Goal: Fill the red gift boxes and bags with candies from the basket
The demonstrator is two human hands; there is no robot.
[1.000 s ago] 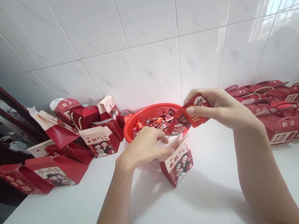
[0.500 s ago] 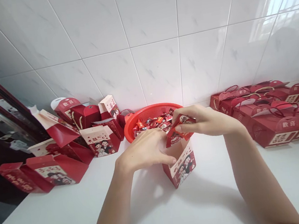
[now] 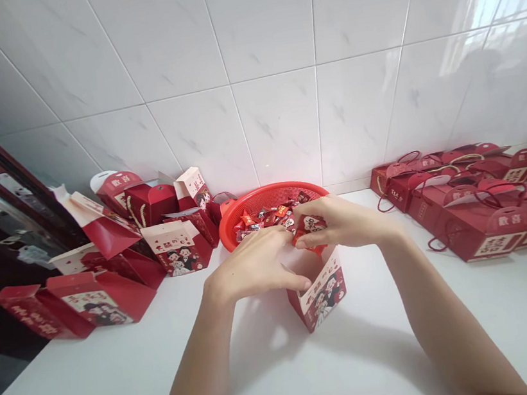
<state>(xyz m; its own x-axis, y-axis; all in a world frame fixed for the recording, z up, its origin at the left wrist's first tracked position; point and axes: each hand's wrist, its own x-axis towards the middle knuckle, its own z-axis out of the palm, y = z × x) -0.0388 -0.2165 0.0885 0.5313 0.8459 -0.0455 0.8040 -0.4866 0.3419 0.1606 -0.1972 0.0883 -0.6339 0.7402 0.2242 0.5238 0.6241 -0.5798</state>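
While the left hand rests, fingers spread, at the rim of the open box, the right hand pinches a red packet between thumb and fingers; the box's mouth lies at seven o'clock from them, the packet's long axis partly hidden.

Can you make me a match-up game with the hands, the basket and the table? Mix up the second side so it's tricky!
Things:
1. Left hand
2. Right hand
3. Basket
4. Table

Clues:
A. Red, with wrapped sweets inside
B. Holding a red packet
C. White and flat
D. Thumb at the rim of the middle box

Right pairs: 1-D, 2-B, 3-A, 4-C.
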